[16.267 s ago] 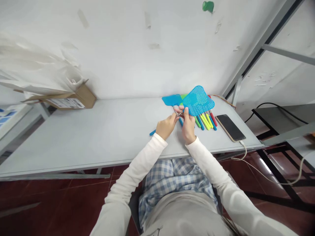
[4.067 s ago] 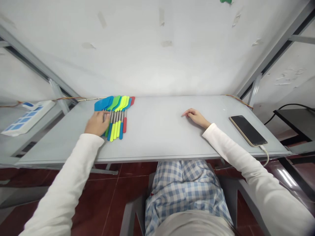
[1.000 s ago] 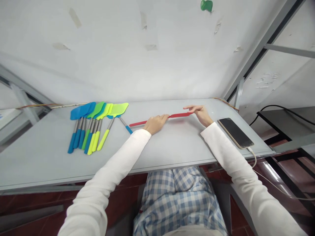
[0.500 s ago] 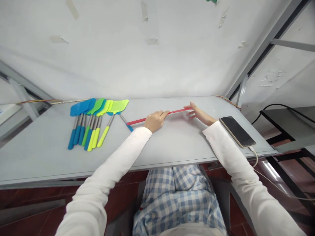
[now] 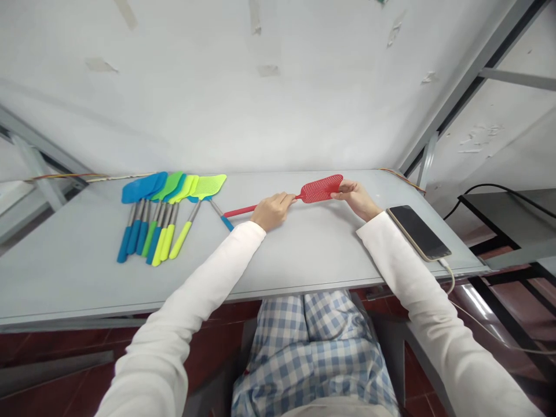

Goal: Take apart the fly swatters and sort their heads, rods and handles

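Observation:
A red fly swatter (image 5: 320, 189) is stretched between my two hands, its perforated head turned face-on toward me. My left hand (image 5: 273, 212) is closed around its shaft, and the red handle sticks out to the left. With thumb and fingers, my right hand (image 5: 354, 197) pinches the outer end of the head. The handle tip of a blue swatter (image 5: 227, 223) lies beside the red handle; whether they touch I cannot tell. Farther left, several blue, green and yellow fly swatters (image 5: 163, 188) lie in an overlapping row, heads toward the wall and handles toward me.
A phone (image 5: 419, 233) with a white charging cable (image 5: 447, 267) rests on the right of the grey table (image 5: 304, 255), close to my right sleeve. A white wall (image 5: 278, 127) stands behind the table. Metal frame bars (image 5: 469, 87) rise at both sides.
The red swatter has turned about its shaft, so its head, edge-on before, now shows its flat face. My right hand's fingers have closed from loosely spread to a pinch on the head.

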Demonstrator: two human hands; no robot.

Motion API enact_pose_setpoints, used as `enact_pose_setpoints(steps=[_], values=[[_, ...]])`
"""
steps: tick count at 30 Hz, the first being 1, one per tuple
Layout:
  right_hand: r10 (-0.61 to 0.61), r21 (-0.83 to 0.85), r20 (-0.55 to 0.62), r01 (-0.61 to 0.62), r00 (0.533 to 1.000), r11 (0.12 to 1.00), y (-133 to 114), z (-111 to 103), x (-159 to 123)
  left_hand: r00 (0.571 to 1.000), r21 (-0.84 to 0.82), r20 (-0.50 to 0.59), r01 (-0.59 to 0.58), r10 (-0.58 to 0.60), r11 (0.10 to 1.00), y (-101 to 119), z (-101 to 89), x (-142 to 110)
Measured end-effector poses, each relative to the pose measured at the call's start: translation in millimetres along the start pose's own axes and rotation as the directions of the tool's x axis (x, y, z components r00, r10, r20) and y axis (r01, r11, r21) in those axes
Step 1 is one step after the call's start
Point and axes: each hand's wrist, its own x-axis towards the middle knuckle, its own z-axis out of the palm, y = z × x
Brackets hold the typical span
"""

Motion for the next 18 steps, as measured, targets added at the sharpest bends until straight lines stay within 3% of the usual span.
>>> enact_pose_setpoints(steps=[4, 7, 9, 10, 12, 14, 16, 18], values=[[-0.216, -0.048, -0.074, 0.213, 0.974, 0.976, 2, -8, 4, 0.999, -0.058, -0.021, -0.029, 0.027, 0.998, 0, 3.1, -3], [-0.348, -0.071, -0.242, 0.341, 0.906, 0.937, 0, -22, 8, 0.999, -0.102, -0.04, -0.018, 0.014, 0.995, -3, 4.1, -6], [-0.31, -0.09, -0.334, 0.298, 0.89, 0.95, -2, -28, 9, 0.999, -0.102, -0.054, -0.007, 0.001, 0.995, -6, 3.9, -6], [-0.239, -0.074, -0.329, 0.227, 0.913, 0.971, -3, -28, 9, 0.998, -0.095, -0.056, -0.009, 0.004, 0.995, -6, 3.6, -6], [-0.012, -0.025, -0.181, 0.008, 0.983, 1.0, -6, -24, 5, 0.999, -0.07, -0.049, -0.021, 0.018, 0.997, -5, 2.5, -5], [0.201, -0.036, 0.05, -0.199, 0.978, 0.979, -10, -16, -2, 0.999, -0.033, -0.035, -0.033, 0.031, 0.999, -2, 1.1, -4], [0.28, -0.086, 0.169, -0.269, 0.945, 0.959, -13, -8, -8, 0.999, 0.005, -0.008, -0.037, 0.037, 0.999, 2, -0.4, -3], [0.238, -0.089, 0.193, -0.225, 0.952, 0.97, -14, -5, -11, 0.999, 0.021, 0.031, -0.04, 0.039, 0.999, 4, -1.2, -2]])
